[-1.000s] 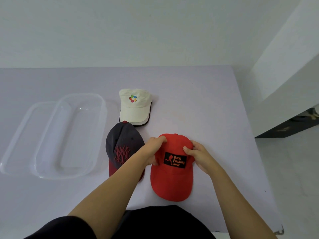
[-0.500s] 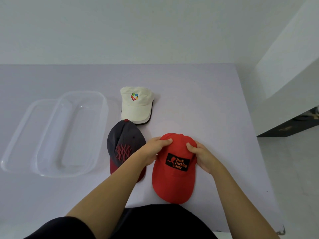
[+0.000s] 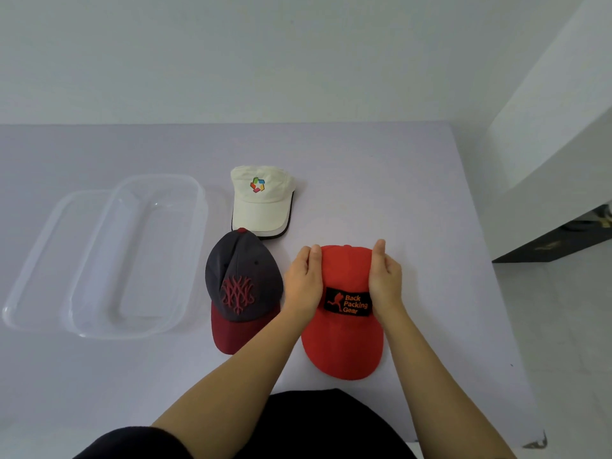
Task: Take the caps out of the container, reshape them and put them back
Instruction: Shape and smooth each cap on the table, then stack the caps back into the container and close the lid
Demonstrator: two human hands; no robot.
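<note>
A red cap [image 3: 342, 339] with a black "Back Packing Gear" patch lies on the table, brim toward me. My left hand [image 3: 303, 281] presses flat against the left side of its crown, and my right hand [image 3: 384, 278] presses the right side, fingers straight and pointing away. Left of it lies a grey cap [image 3: 243, 286] with a dark red brim and red embroidery. Behind that sits a cream cap [image 3: 261, 202] with a coloured logo. The clear plastic container [image 3: 109, 323] stands empty at the left.
The container's clear lid [image 3: 29, 283] lies partly under it at the far left. The lilac table [image 3: 381, 180] ends at its right edge near a white wall block [image 3: 546, 144] and a tiled floor.
Both hands have shifted from pinching the crown near the patch to lying flat along its two sides, fingers stretched toward the back. The red cap's crown looks narrower.
</note>
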